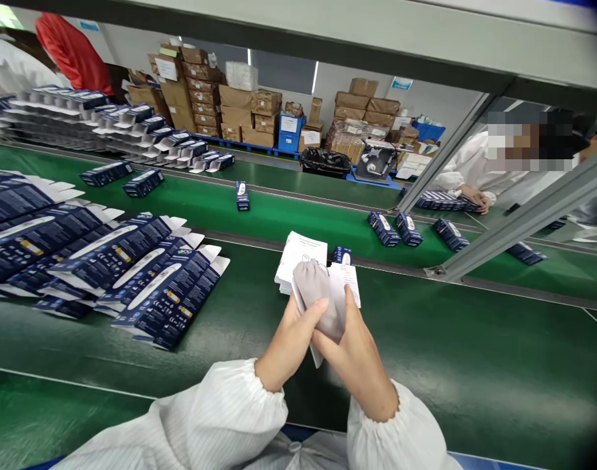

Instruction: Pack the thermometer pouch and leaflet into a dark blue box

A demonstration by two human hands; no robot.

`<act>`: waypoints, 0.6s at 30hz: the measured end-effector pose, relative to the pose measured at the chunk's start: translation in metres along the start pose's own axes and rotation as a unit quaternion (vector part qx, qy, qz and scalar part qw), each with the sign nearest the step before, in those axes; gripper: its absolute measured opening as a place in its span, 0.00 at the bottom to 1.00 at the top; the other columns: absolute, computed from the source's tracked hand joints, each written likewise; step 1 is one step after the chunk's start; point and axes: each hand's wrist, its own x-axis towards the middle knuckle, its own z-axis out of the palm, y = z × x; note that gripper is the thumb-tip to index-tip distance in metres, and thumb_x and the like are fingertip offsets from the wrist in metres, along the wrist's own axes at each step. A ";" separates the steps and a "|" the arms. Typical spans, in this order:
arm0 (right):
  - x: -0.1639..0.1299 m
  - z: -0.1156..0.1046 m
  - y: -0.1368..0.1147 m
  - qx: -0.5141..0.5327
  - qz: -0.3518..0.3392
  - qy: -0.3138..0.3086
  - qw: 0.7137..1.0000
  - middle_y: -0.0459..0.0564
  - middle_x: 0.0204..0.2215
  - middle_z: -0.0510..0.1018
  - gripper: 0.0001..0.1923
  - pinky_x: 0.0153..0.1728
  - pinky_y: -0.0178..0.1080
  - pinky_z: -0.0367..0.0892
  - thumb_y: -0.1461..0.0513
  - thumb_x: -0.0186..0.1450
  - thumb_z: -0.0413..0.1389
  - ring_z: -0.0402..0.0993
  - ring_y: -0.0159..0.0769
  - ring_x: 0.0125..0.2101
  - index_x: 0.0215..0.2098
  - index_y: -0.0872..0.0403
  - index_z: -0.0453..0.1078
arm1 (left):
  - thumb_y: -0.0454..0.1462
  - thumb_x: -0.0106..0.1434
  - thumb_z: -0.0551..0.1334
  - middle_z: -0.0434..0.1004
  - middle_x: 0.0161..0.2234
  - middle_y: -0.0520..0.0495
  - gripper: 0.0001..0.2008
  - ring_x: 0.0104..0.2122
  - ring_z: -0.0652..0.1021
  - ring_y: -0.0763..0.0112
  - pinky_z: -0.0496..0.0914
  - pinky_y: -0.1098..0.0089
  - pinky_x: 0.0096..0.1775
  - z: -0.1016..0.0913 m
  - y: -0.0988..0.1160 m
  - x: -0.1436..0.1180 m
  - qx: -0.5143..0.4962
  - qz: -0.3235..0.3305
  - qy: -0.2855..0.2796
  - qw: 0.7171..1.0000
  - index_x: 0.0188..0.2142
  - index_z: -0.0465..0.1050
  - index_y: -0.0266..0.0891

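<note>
A small grey drawstring pouch point(314, 287) is held between my two hands above the green bench, its gathered end pointing away from me. My left hand point(292, 336) is closed around its left side, thumb on top. My right hand point(353, 349) grips its right side, with fingers along a white printed leaflet point(345, 281) that lies against the pouch. Part of the paper shows below the pouch too; how it is folded is hidden. Just beyond, a stack of white instruction booklets point(303, 251) lies on the bench. A blue box point(343, 254) stands behind the leaflet.
Flat-lying blue cartons with open white flaps point(166, 294) pile up at left. Across the bench runs a green conveyor point(298, 209) carrying several small blue boxes point(383, 228). A metal post point(518, 202) rises at right. Co-workers in white point(467, 173) are beyond it.
</note>
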 end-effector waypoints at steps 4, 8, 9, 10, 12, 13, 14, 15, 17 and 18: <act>-0.003 0.011 -0.017 0.059 0.000 -0.045 0.997 0.51 0.57 0.57 0.34 0.50 0.47 0.61 0.58 0.61 0.51 0.57 0.45 0.54 0.62 0.50 0.43 | 0.39 0.60 0.57 0.57 0.58 0.48 0.26 0.57 0.59 0.64 0.53 0.66 0.57 -0.012 0.009 -0.010 0.105 0.066 0.022 0.992 0.57 0.53 0.45; 0.004 0.019 -0.032 0.164 0.006 -0.141 0.976 0.49 0.48 0.68 0.25 0.43 0.42 0.67 0.58 0.62 0.50 0.68 0.43 0.45 0.58 0.48 0.53 | 0.40 0.63 0.51 0.55 0.58 0.47 0.25 0.58 0.57 0.66 0.52 0.64 0.58 -0.027 0.023 -0.022 0.194 0.095 -0.025 0.976 0.59 0.47 0.44; 0.007 0.021 -0.035 0.184 0.010 -0.167 0.968 0.50 0.46 0.70 0.24 0.41 0.41 0.68 0.58 0.62 0.51 0.69 0.43 0.43 0.56 0.49 0.56 | 0.41 0.64 0.49 0.55 0.58 0.47 0.25 0.58 0.58 0.67 0.53 0.64 0.57 -0.033 0.028 -0.024 0.230 0.104 -0.031 0.967 0.59 0.45 0.44; 0.011 0.022 -0.036 0.199 0.016 -0.187 0.962 0.50 0.43 0.72 0.22 0.39 0.41 0.69 0.58 0.61 0.52 0.71 0.43 0.41 0.54 0.50 0.58 | 0.41 0.64 0.49 0.55 0.58 0.46 0.25 0.57 0.59 0.68 0.54 0.64 0.57 -0.040 0.035 -0.024 0.282 0.113 -0.033 0.952 0.59 0.44 0.44; 0.017 0.025 -0.039 0.216 0.031 -0.205 0.954 0.50 0.40 0.74 0.20 0.38 0.41 0.70 0.56 0.60 0.53 0.72 0.43 0.39 0.50 0.51 0.62 | 0.43 0.63 0.50 0.58 0.55 0.44 0.25 0.55 0.61 0.67 0.56 0.63 0.56 -0.061 0.055 -0.022 0.435 0.138 -0.023 0.890 0.59 0.48 0.43; 0.020 0.025 -0.040 0.226 0.039 -0.212 0.950 0.50 0.40 0.74 0.20 0.38 0.41 0.70 0.56 0.60 0.54 0.72 0.43 0.39 0.49 0.52 0.62 | 0.44 0.63 0.50 0.60 0.54 0.43 0.24 0.55 0.61 0.66 0.55 0.62 0.56 -0.077 0.069 -0.020 0.525 0.153 -0.010 0.837 0.57 0.53 0.42; 0.021 0.025 -0.040 0.238 0.049 -0.213 0.946 0.50 0.40 0.74 0.20 0.38 0.41 0.70 0.55 0.59 0.55 0.72 0.43 0.39 0.49 0.52 0.63 | 0.45 0.62 0.51 0.61 0.52 0.42 0.22 0.54 0.61 0.64 0.55 0.60 0.56 -0.095 0.085 -0.018 0.614 0.173 0.026 0.770 0.54 0.58 0.41; 0.022 0.025 -0.040 0.249 0.060 -0.211 0.943 0.51 0.41 0.73 0.20 0.38 0.41 0.70 0.54 0.59 0.55 0.71 0.44 0.40 0.48 0.52 0.63 | 0.45 0.62 0.51 0.63 0.51 0.41 0.21 0.54 0.61 0.61 0.54 0.57 0.55 -0.115 0.101 -0.017 0.690 0.199 0.087 0.690 0.51 0.62 0.40; 0.023 0.025 -0.039 0.266 0.087 -0.199 0.939 0.52 0.41 0.73 0.21 0.38 0.41 0.70 0.53 0.58 0.56 0.71 0.45 0.40 0.47 0.53 0.64 | 0.45 0.62 0.50 0.62 0.52 0.36 0.20 0.55 0.58 0.53 0.54 0.49 0.53 -0.154 0.128 -0.019 0.800 0.193 0.195 0.533 0.48 0.66 0.36; 0.023 0.025 -0.039 0.271 0.098 -0.191 0.938 0.52 0.41 0.73 0.22 0.38 0.42 0.70 0.53 0.57 0.57 0.71 0.45 0.40 0.47 0.54 0.65 | 0.44 0.62 0.49 0.60 0.53 0.35 0.19 0.55 0.56 0.49 0.55 0.46 0.50 -0.170 0.137 -0.021 0.831 0.172 0.237 0.473 0.46 0.67 0.36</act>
